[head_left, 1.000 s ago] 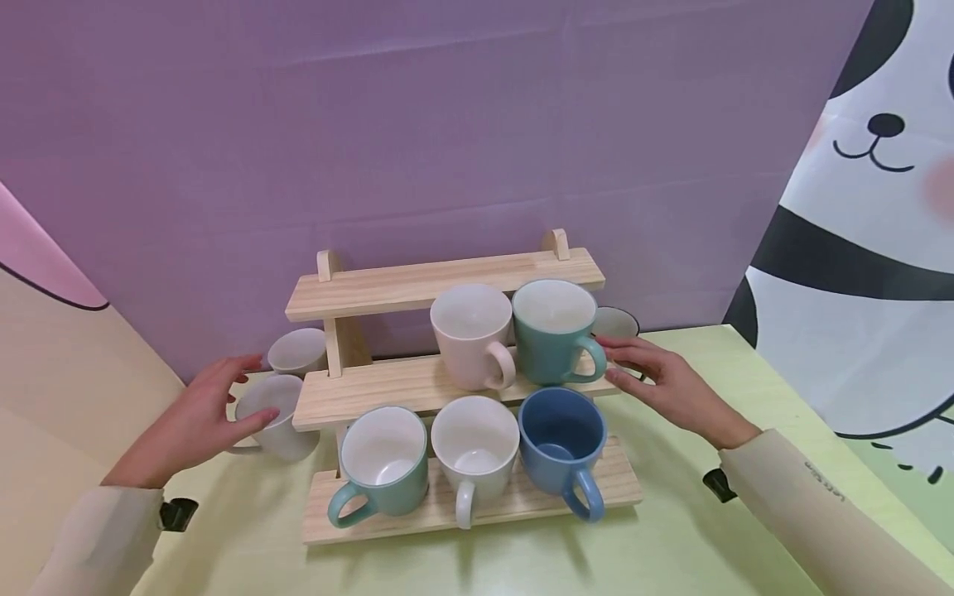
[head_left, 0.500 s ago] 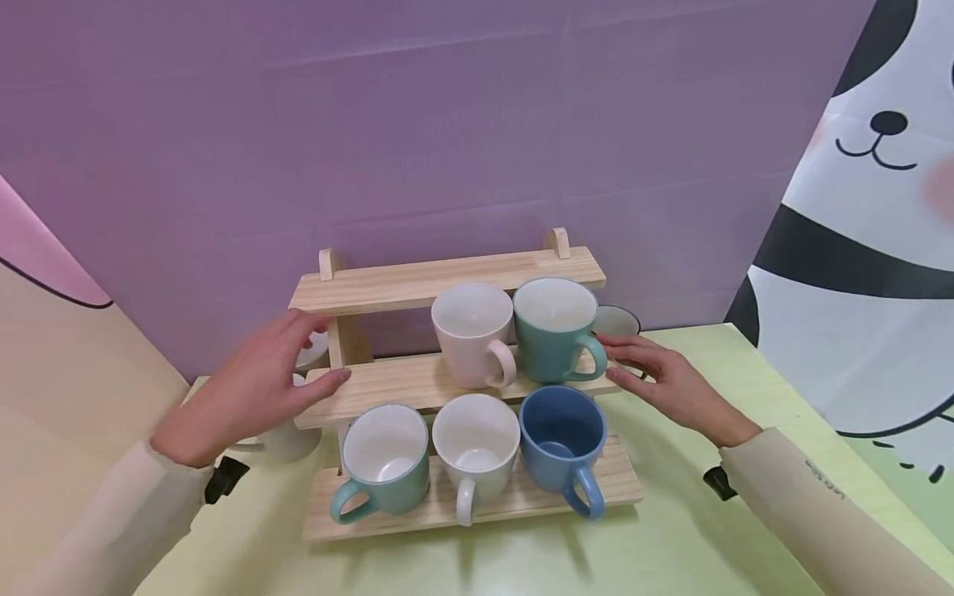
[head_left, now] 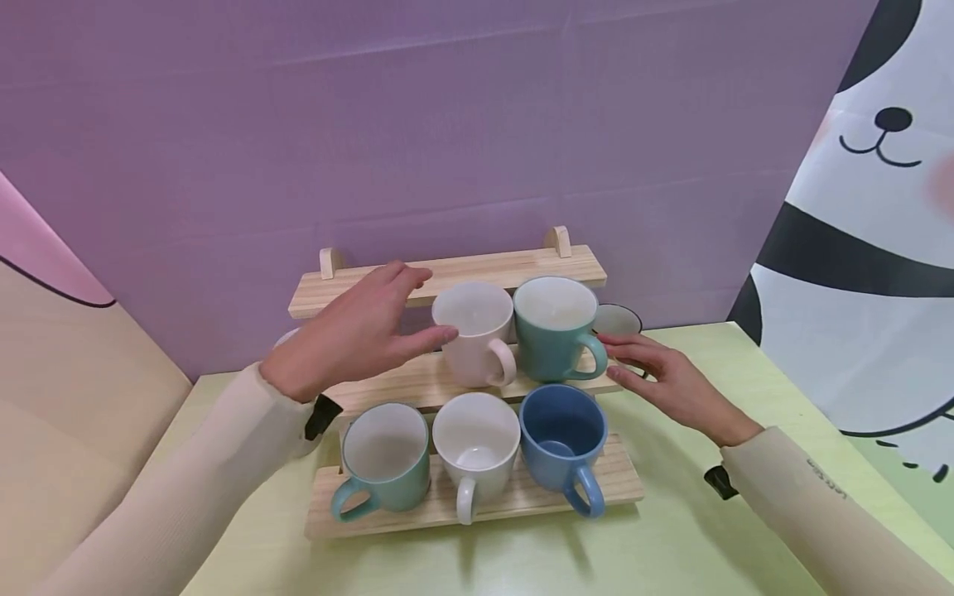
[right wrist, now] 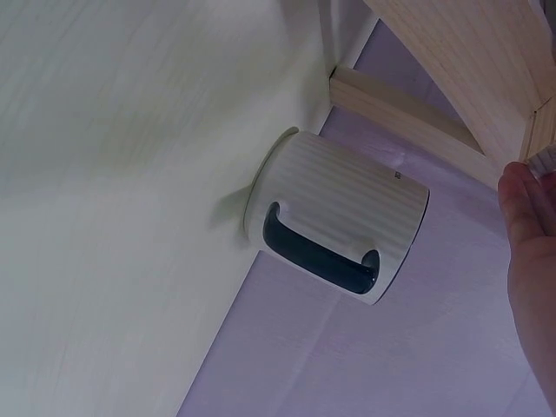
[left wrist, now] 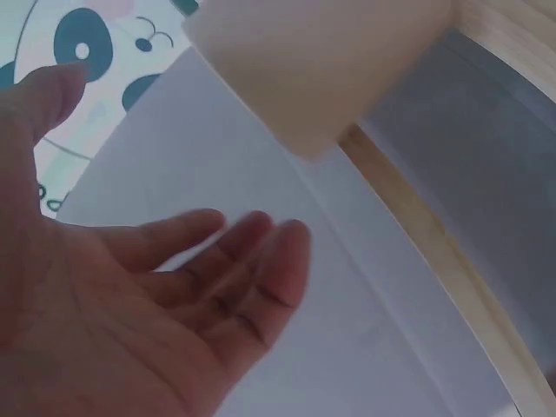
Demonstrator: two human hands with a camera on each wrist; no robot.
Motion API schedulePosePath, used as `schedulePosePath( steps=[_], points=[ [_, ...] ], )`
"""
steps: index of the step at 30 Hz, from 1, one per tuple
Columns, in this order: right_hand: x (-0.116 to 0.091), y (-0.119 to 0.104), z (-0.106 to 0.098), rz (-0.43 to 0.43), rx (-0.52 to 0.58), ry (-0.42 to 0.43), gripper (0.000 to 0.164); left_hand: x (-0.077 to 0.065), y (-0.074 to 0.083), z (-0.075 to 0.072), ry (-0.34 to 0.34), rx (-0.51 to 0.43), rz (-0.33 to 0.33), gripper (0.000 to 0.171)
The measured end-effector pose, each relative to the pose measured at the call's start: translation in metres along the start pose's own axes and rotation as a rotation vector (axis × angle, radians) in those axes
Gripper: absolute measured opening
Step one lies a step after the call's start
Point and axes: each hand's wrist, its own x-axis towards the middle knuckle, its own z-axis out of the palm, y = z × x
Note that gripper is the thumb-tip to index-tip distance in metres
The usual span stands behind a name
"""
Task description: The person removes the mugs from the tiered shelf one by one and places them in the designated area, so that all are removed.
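Note:
My left hand [head_left: 365, 335] is over the left part of the three-tier wooden rack [head_left: 462, 271], thumb apart from the fingers. It reaches in front of a pale pink mug [head_left: 477, 356] on the middle shelf; whether it touches the mug I cannot tell. In the left wrist view, the palm of the left hand [left wrist: 148, 304] holds nothing. Beside the pink mug stands a teal mug [head_left: 547, 352]. My right hand [head_left: 671, 385] lies by the teal mug's handle at the shelf's right end, its fingertips near the wood in the right wrist view.
On the bottom shelf stand a light green mug [head_left: 395, 480], a white mug [head_left: 477, 455] and a blue mug [head_left: 555, 463]. A ribbed white mug [right wrist: 339, 208] with a dark handle is on the table [head_left: 701, 497] behind the right hand. Mugs at left are mostly hidden.
My left hand has moved right, from beside the white mugs at the left, across the rack to the pink mug. My right hand has stayed in place.

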Motion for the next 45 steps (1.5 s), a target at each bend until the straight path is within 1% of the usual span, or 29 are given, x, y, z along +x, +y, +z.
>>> schedulePosePath(
  steps=[2,4,6,8,11,14,17,20,22,25,28,31,33,36,38,39,40,43,45],
  points=[
    [0.0,-0.001,-0.001,0.004,0.001,0.002,0.039,0.011,0.007,0.003,-0.045,0.002,-0.034,0.087],
    [-0.001,-0.001,-0.001,0.009,0.001,0.005,0.039,0.023,0.013,0.008,-0.092,0.027,-0.066,0.091],
    [-0.001,-0.001,-0.001,0.014,0.005,0.004,0.039,0.033,0.019,0.014,-0.13,0.044,-0.088,0.091],
    [0.0,-0.002,-0.001,0.015,0.016,0.002,0.039,0.041,0.022,0.018,-0.156,0.072,-0.107,0.09],
    [0.001,-0.002,0.0,0.014,0.031,-0.003,0.039,0.049,0.025,0.022,-0.174,0.108,-0.12,0.085],
    [0.001,-0.001,0.0,0.011,0.023,-0.001,0.039,0.054,0.028,0.024,-0.178,0.118,-0.139,0.079],
    [0.001,-0.001,0.0,0.008,0.013,0.0,0.039,0.056,0.028,0.026,-0.166,0.111,-0.147,0.071],
    [0.001,-0.002,0.001,0.007,0.008,0.0,0.039,0.057,0.025,0.027,-0.12,0.094,-0.128,0.065],
    [0.001,-0.002,0.001,0.003,0.006,-0.001,0.038,0.053,0.021,0.024,-0.08,0.071,-0.128,0.062],
    [0.001,-0.001,0.001,-0.005,0.016,-0.001,0.037,0.044,0.013,0.012,-0.012,0.02,-0.136,0.058],
    [0.0,-0.002,0.0,-0.013,0.02,0.002,0.037,0.031,0.003,-0.006,0.035,-0.026,-0.175,0.062],
    [0.001,-0.002,-0.001,-0.021,0.017,0.009,0.036,0.013,-0.009,-0.024,0.047,-0.057,-0.207,0.071],
    [0.001,-0.002,-0.001,-0.021,0.015,0.012,0.036,-0.001,-0.018,-0.035,0.046,-0.069,-0.209,0.072],
    [0.001,-0.002,-0.001,-0.012,0.009,0.013,0.036,-0.024,-0.031,-0.05,0.04,-0.078,-0.166,0.068],
    [0.001,-0.002,-0.001,-0.006,0.009,0.01,0.036,-0.042,-0.04,-0.059,0.041,-0.072,-0.12,0.063],
    [0.001,-0.002,-0.001,-0.004,0.01,0.009,0.036,-0.051,-0.045,-0.063,0.04,-0.061,-0.088,0.061],
    [0.001,-0.002,-0.001,-0.004,0.008,0.007,0.036,-0.061,-0.049,-0.067,0.043,-0.047,-0.07,0.06],
    [0.002,-0.001,-0.001,-0.015,0.01,0.007,0.036,-0.087,-0.061,-0.073,0.066,-0.004,-0.027,0.06],
    [0.002,-0.001,0.0,-0.027,0.012,0.009,0.035,-0.103,-0.07,-0.073,0.082,0.03,-0.002,0.063]
  ],
)
